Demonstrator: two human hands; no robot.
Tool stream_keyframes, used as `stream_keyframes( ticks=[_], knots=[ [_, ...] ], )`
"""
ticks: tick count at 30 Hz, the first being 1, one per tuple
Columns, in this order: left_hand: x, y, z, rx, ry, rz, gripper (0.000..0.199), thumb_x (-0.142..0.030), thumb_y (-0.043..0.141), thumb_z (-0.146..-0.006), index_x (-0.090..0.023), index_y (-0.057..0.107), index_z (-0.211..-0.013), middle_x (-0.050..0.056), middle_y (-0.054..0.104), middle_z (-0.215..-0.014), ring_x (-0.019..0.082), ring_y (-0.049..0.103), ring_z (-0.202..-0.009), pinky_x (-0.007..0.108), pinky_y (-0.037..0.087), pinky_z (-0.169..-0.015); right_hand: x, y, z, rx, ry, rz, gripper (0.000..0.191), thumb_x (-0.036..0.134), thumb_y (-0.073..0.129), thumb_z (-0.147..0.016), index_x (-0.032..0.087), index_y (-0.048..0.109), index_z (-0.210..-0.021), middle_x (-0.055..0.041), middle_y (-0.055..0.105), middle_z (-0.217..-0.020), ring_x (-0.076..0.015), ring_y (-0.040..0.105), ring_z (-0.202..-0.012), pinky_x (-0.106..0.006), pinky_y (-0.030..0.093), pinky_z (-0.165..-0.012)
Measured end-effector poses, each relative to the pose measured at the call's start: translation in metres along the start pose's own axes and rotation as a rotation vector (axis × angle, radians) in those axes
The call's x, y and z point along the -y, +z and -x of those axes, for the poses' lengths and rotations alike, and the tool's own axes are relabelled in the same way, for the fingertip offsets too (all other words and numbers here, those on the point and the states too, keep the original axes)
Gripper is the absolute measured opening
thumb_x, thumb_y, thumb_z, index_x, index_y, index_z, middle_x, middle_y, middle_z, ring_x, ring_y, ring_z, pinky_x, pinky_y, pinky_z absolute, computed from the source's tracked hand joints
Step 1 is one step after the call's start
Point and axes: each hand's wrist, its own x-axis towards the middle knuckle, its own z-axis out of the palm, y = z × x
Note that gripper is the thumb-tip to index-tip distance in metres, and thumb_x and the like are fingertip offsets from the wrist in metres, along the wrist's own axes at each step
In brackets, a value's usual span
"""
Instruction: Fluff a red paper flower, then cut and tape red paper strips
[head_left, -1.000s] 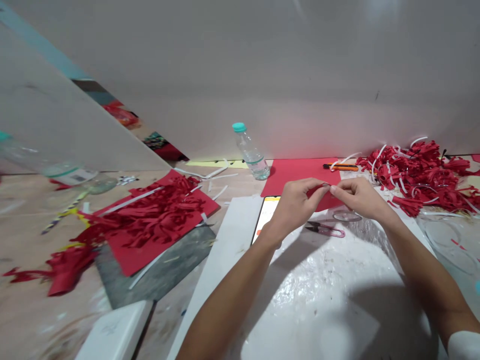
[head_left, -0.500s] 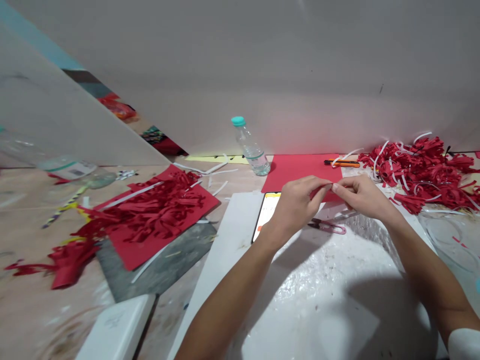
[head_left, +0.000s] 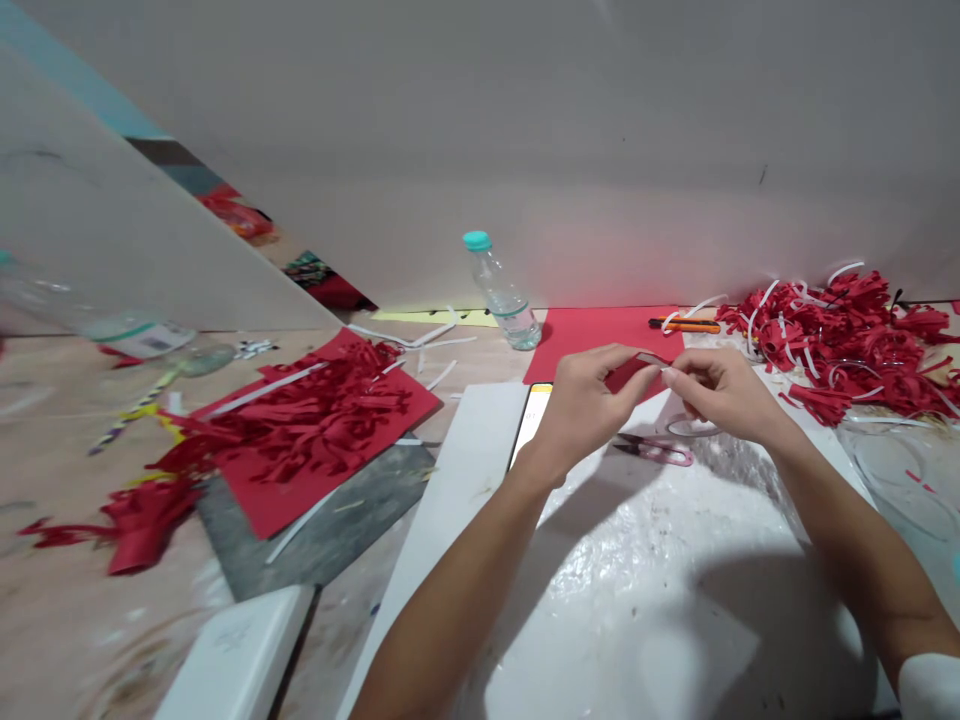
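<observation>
In the head view my left hand [head_left: 589, 400] is closed around a small piece of red sheet [head_left: 628, 370], whose edge shows between thumb and fingers. My right hand [head_left: 724, 395] is closed in a pinch right beside it, at the piece's end, where a bit of white strip shows. A thin pale loop of strip [head_left: 690, 432] curves below the right fingers. Under the hands, on a white board [head_left: 600, 620], lie small pink-handled scissors [head_left: 660, 453]. A phone [head_left: 529, 420] with a lit screen is partly hidden by my left hand.
A clear bottle [head_left: 510, 305] with a teal cap stands near the wall. Behind my hands lie a red sheet [head_left: 592, 325] and an orange cutter [head_left: 690, 325]. Red fringed pieces [head_left: 840, 345] with white strips are piled at right; more [head_left: 322, 415] lie at left, near a white box [head_left: 232, 650].
The left hand's fingers have lifted and the red piece shows more between them. A pale strip loop now shows below the right hand. Both hands have barely shifted.
</observation>
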Motion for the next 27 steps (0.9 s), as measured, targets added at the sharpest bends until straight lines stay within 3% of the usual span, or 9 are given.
stream_keyframes(
  ticks=[4, 13, 27],
  knots=[
    [0.000, 0.001, 0.000, 0.006, -0.002, 0.024, 0.014, -0.024, 0.063, -0.085, -0.019, 0.076, -0.088, 0.003, 0.077, -0.084, 0.018, 0.069, -0.075, 0.027, 0.052, -0.072, 0.001, 0.002, 0.003, -0.009, -0.028, -0.046, 0.029, 0.046, 0.061, -0.089, 0.018, 0.065, -0.082, 0.0026, 0.055, -0.059, -0.0104, 0.052, -0.051, -0.023, 0.039, -0.048],
    [0.000, 0.005, 0.004, -0.127, 0.163, -0.037, 0.014, -0.014, 0.059, -0.081, -0.019, 0.072, -0.081, 0.003, 0.076, -0.079, 0.015, 0.068, -0.072, 0.025, 0.051, -0.069, 0.004, 0.010, 0.009, -0.145, -0.191, 0.189, 0.027, 0.040, 0.055, -0.093, 0.019, 0.067, -0.081, -0.0014, 0.061, -0.066, -0.0124, 0.050, -0.056, -0.027, 0.039, -0.054],
    [0.001, 0.005, 0.006, -0.139, 0.230, -0.113, 0.014, -0.012, 0.058, -0.081, -0.018, 0.071, -0.082, 0.002, 0.076, -0.081, 0.014, 0.069, -0.073, 0.022, 0.052, -0.069, -0.001, 0.011, 0.008, -0.238, -0.468, 0.410, 0.021, 0.027, 0.053, -0.096, 0.019, 0.065, -0.081, 0.0001, 0.064, -0.066, -0.0107, 0.050, -0.055, -0.025, 0.037, -0.057]
  ],
)
